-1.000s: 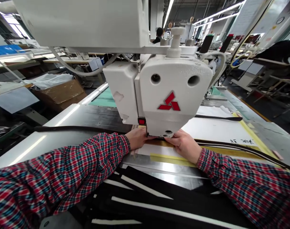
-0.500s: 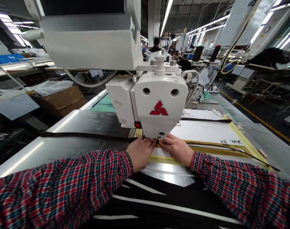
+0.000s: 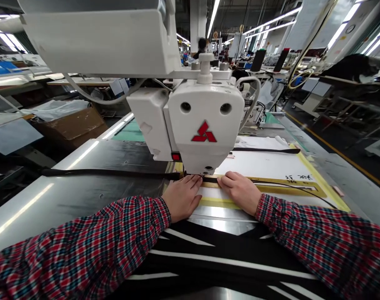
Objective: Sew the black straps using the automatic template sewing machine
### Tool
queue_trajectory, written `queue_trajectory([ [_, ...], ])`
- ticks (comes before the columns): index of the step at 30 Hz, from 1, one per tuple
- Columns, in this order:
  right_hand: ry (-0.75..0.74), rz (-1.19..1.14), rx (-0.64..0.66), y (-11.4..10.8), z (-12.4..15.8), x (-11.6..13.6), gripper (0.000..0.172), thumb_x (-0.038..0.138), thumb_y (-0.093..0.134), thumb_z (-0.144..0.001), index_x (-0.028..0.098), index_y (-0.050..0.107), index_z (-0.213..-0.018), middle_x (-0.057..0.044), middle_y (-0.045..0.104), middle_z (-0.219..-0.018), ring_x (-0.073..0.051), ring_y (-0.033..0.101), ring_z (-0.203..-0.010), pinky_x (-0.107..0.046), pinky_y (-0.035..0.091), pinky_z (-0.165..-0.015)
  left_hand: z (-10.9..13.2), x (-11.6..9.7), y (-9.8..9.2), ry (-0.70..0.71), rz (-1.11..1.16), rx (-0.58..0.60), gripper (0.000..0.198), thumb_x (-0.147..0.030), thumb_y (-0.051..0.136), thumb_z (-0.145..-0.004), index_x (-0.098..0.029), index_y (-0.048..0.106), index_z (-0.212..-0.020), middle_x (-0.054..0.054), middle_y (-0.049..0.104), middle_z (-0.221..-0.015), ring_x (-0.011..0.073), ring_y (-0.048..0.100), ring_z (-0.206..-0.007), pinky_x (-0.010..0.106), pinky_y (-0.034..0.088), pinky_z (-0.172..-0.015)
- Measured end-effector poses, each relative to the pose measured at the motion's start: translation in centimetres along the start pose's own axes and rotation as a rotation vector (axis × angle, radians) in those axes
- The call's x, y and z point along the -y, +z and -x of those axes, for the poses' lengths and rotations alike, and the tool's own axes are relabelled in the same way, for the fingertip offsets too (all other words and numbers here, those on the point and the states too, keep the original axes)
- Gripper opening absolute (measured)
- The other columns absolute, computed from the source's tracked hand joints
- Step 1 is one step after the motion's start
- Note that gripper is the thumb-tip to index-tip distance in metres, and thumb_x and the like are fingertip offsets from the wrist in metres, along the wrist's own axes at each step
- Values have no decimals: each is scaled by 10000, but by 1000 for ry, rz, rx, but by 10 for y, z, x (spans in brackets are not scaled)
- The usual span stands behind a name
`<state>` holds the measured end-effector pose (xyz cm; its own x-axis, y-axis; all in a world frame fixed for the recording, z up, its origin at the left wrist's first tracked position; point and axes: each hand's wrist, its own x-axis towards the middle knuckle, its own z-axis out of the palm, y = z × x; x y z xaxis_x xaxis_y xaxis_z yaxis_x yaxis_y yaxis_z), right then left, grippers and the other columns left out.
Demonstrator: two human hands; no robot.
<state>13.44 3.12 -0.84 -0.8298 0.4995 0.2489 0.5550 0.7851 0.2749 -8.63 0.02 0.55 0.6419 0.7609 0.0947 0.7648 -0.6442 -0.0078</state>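
The camera sits on the person's head and looks forward and down. It is very near the left hand, the right hand and the white sewing machine, which fills the middle. Past the machine, it sees far down a long work room.

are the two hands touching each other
Apart. The head view shows a plain gap between the left hand and the right hand, with the white board showing between their fingertips.
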Motion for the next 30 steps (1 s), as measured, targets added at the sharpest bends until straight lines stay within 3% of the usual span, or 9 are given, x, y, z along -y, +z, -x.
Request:
queue_trajectory([
  [3,-9,27,51,-6,0,0,233,93,372,-910,96,603,-881,-106,514,-857,-229,405,-762,-353,440,-652,0,0,-2,3,4,-1,459,-284,360,-906,-9,431,-1267,179,450,-1302,266,393,-1226,391,328,-1026],
  [11,-30,124,44,-5,32,-20,258,74,345,-907,62,593,-976,-114,517,-891,-232,423,-780,-364,461,-686,2,4,-1,-4,28,-6,464,-301,363,-907,-47,413,-1292,144,450,-1313,259,405,-1215,391,362,-1003],
  [21,-31,65,10,-1,36,-22,324,43,310,-893,36,524,-1135,-125,534,-928,-245,467,-816,-393,492,-701,3,5,0,-38,38,29,467,-315,350,-909,-79,404,-1308,128,441,-1324,277,419,-1196,425,443,-912],
  [30,-38,19,-6,-1,33,-21,305,40,331,-883,55,557,-1087,-131,531,-938,-245,465,-813,-392,475,-702,4,6,-1,-54,76,21,453,-323,365,-898,-103,429,-1289,127,452,-1314,276,430,-1186,412,449,-898],
])
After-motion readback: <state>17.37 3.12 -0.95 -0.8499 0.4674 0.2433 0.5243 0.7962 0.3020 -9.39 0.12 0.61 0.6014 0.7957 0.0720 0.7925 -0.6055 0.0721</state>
